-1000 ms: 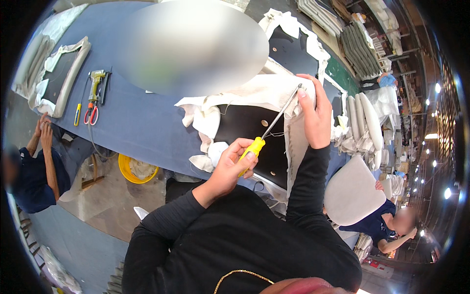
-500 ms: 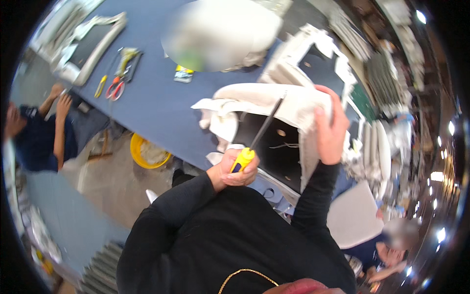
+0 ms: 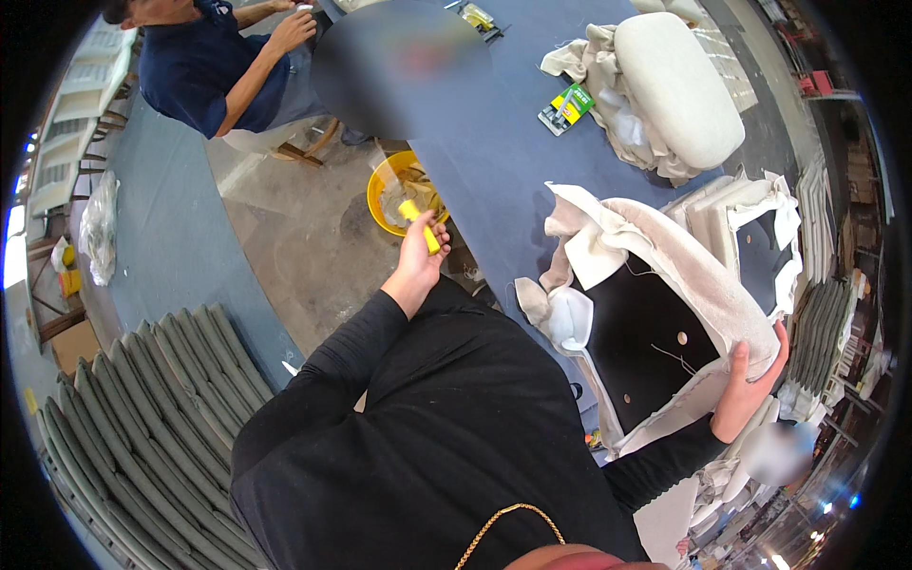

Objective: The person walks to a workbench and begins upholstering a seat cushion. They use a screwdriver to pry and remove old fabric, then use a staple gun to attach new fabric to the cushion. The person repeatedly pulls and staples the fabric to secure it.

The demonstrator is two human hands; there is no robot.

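My left hand point(image 3: 418, 255) is closed round the yellow handle of a screwdriver point(image 3: 432, 239), beside the table edge and in front of the yellow bucket. I cannot make out the tool's shaft. To the right, a cushion piece point(image 3: 698, 256) in off-white fabric lies with its black backing board up. Loose fabric flaps and pale threads show round the board. My right hand point(image 3: 750, 385) grips the cushion's right corner, thumb on the fabric and fingers wrapped round its outer side.
A yellow bucket point(image 3: 375, 214) with scraps stands on the floor by the blue table point(image 3: 494, 161). On the table lie a green-yellow pack point(image 3: 567, 109) and a rounded off-white cushion point(image 3: 679, 90). Grey-green pads point(image 3: 157, 418) stack at lower left. A co-worker point(image 3: 204, 71) sits far left.
The view has swung left. My left hand, with the screwdriver, has moved away from the cushion piece toward the bucket. My right hand still holds the cushion's corner.
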